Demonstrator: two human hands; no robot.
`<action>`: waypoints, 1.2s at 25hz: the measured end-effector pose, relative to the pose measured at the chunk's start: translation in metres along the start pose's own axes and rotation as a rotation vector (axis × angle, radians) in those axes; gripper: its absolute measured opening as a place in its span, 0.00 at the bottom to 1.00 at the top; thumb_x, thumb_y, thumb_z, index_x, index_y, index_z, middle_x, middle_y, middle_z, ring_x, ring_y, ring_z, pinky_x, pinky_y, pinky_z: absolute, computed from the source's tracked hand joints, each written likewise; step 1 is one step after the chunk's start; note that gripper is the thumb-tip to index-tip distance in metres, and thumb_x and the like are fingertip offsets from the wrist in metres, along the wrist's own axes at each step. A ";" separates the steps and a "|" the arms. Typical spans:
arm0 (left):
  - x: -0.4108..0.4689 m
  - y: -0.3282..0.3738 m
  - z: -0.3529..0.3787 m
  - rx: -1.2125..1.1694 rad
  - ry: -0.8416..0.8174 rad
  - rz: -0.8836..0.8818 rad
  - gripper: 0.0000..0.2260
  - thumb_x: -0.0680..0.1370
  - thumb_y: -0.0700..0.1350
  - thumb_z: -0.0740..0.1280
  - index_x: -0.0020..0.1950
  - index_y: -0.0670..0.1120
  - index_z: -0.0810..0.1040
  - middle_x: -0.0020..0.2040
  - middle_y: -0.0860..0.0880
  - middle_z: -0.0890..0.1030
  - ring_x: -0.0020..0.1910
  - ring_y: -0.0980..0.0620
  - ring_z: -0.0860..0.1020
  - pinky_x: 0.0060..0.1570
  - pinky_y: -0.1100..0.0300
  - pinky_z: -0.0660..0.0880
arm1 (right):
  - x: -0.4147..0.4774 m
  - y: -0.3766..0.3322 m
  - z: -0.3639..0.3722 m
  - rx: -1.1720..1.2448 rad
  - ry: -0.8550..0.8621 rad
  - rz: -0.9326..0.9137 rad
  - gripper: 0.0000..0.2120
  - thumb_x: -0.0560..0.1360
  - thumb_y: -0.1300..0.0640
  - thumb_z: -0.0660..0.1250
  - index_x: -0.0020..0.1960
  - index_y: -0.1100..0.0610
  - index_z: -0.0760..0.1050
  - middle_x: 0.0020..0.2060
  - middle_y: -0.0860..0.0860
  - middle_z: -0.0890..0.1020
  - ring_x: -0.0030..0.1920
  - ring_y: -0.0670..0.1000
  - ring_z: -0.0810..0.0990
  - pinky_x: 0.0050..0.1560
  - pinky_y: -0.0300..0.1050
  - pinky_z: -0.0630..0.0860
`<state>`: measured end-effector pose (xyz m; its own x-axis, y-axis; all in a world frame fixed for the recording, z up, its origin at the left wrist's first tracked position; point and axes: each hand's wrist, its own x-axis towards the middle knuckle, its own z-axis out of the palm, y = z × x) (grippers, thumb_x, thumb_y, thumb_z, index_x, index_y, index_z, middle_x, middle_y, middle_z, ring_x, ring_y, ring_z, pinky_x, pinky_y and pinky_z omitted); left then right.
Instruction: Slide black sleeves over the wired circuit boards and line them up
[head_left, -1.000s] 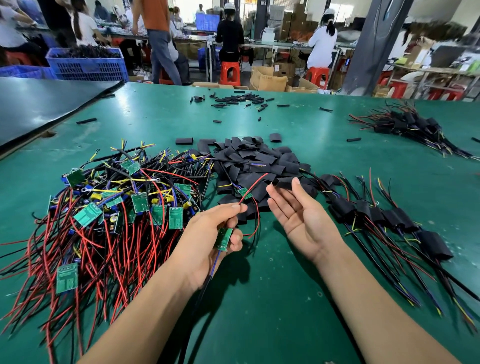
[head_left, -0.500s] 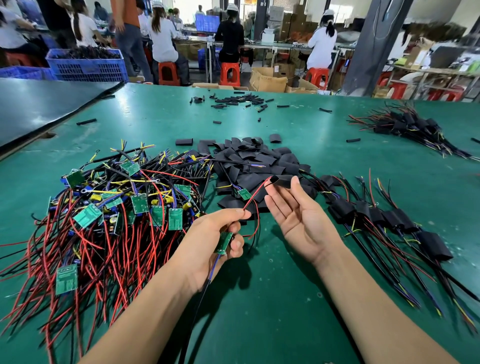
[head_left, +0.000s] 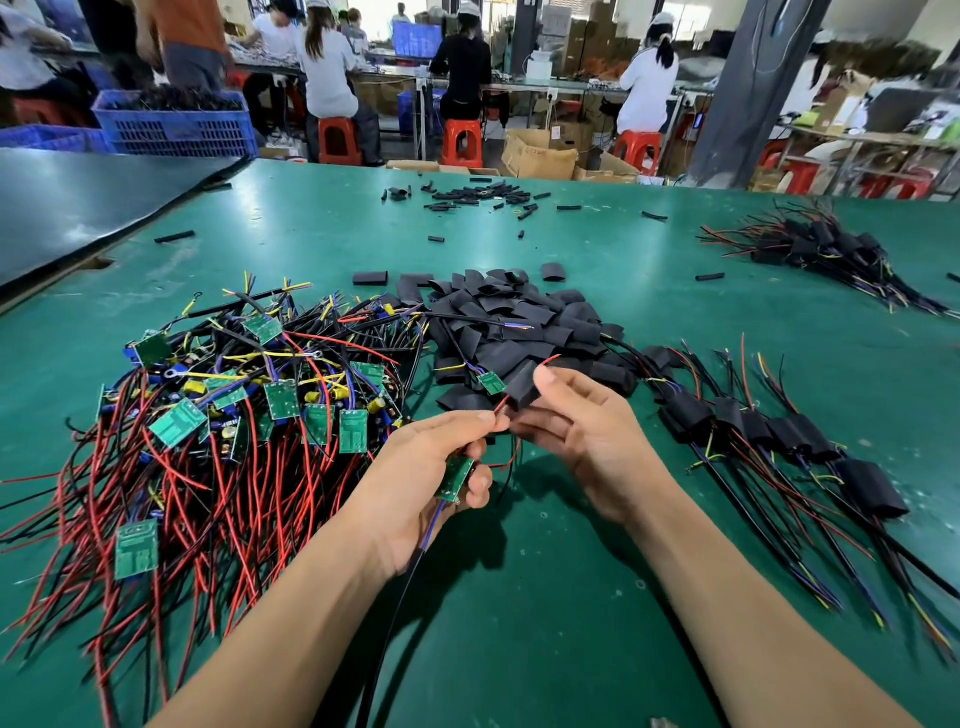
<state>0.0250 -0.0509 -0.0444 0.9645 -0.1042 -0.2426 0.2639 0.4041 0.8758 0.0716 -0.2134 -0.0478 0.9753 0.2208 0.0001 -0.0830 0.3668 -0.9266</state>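
Note:
My left hand (head_left: 421, 478) grips a small green circuit board (head_left: 456, 477) and pinches its red wire near the fingertips; its black cable trails toward me. My right hand (head_left: 582, 431) holds a flat black sleeve (head_left: 523, 387) between thumb and fingers, just right of the left fingertips. The red wire end sticks out above the sleeve. A heap of unsleeved boards (head_left: 223, 410) with red and black wires lies to the left. Loose black sleeves (head_left: 519, 322) are piled in the middle. A row of sleeved boards (head_left: 779, 431) lies to the right.
The green table (head_left: 519, 597) carries scattered thin black tubing (head_left: 483, 195) at the back and another bundle of sleeved boards (head_left: 826, 249) at the far right. A dark panel (head_left: 78, 208) borders the left. Several people sit at benches behind.
My right hand, open and empty before, has taken a black sleeve from the pile and brought it to the left fingertips. My left hand has kept its hold on the board.

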 end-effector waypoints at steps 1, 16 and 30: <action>-0.001 0.000 0.000 0.001 0.000 0.009 0.06 0.74 0.41 0.71 0.47 0.39 0.84 0.31 0.50 0.71 0.23 0.52 0.69 0.23 0.63 0.67 | -0.001 0.001 0.002 -0.028 -0.027 -0.021 0.04 0.69 0.50 0.76 0.39 0.51 0.83 0.38 0.53 0.86 0.37 0.50 0.85 0.43 0.43 0.82; -0.017 -0.005 0.018 0.572 0.163 0.356 0.07 0.73 0.40 0.75 0.49 0.47 0.82 0.41 0.45 0.85 0.34 0.48 0.84 0.36 0.61 0.80 | 0.004 -0.015 -0.006 0.099 0.262 -0.149 0.09 0.73 0.58 0.73 0.33 0.51 0.82 0.32 0.51 0.84 0.31 0.48 0.83 0.32 0.37 0.78; -0.012 -0.005 0.011 0.553 0.359 0.465 0.08 0.72 0.40 0.76 0.46 0.51 0.84 0.31 0.50 0.83 0.25 0.55 0.79 0.27 0.67 0.74 | -0.006 0.003 0.011 -0.143 0.157 -0.035 0.07 0.76 0.55 0.72 0.43 0.58 0.80 0.36 0.55 0.86 0.33 0.49 0.83 0.37 0.40 0.80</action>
<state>0.0121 -0.0613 -0.0413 0.9401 0.3007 0.1604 -0.1079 -0.1839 0.9770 0.0638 -0.2038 -0.0463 0.9979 0.0624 -0.0150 -0.0295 0.2378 -0.9709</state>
